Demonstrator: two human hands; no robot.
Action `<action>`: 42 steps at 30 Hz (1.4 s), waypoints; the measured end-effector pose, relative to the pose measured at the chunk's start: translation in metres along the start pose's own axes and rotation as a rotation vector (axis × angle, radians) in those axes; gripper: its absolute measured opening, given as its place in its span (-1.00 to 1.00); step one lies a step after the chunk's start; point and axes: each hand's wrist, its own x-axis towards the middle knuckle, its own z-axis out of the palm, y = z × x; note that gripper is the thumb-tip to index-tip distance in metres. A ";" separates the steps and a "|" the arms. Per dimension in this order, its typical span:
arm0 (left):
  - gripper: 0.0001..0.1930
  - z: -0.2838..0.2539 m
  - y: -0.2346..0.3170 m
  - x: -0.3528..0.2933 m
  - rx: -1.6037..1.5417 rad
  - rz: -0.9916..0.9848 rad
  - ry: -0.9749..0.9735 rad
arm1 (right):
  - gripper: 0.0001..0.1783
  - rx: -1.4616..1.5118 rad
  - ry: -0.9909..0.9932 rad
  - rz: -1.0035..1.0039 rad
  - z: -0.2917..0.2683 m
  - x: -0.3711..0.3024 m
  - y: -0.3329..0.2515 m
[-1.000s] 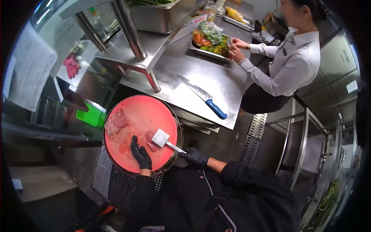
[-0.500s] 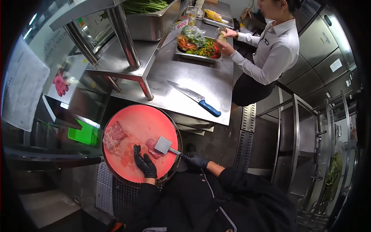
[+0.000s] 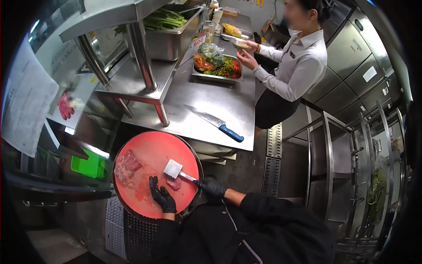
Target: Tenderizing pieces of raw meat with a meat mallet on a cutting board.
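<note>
My right hand [image 3: 214, 187], in a black glove, is closed round the handle of a metal meat mallet [image 3: 172, 168]. The mallet's square head is over the far edge of a small red piece of meat [image 3: 174, 183]; whether it touches the meat I cannot tell. Just left of that piece, my gloved left hand [image 3: 162, 198] is held over the round red cutting board [image 3: 162, 144], its fingers extended and holding nothing. On the board's left side lies a larger chunk of raw meat [image 3: 128, 167] with pale, stringy fat.
A blue-handled knife [image 3: 231, 133] lies on the steel table [image 3: 176, 105] beyond the board. Farther back is a tray of cut vegetables [image 3: 217, 78]. A co-worker [image 3: 290, 70] stands at the far right, handling a small item. A green bin [image 3: 88, 164] is at left.
The mallet head has moved away and left relative to the small meat piece, uncovering more of it. My left hand stays beside it. The co-worker's item has tilted, and the whole view has shifted slightly.
</note>
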 end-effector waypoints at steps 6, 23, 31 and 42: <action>-0.47 -0.003 -0.008 -0.003 -0.173 -0.173 0.047 | -0.38 0.044 -0.005 0.024 0.005 -0.009 -0.019; -0.49 0.001 0.001 0.001 0.133 0.003 -0.016 | -0.41 0.181 -0.055 0.129 -0.002 0.020 0.002; -0.51 0.001 0.001 0.002 0.182 -0.011 -0.034 | -0.38 0.163 -0.047 0.142 -0.004 0.019 -0.003; -0.51 -0.002 0.005 0.002 0.281 0.048 -0.052 | -0.31 0.171 -0.024 0.039 -0.004 0.017 -0.005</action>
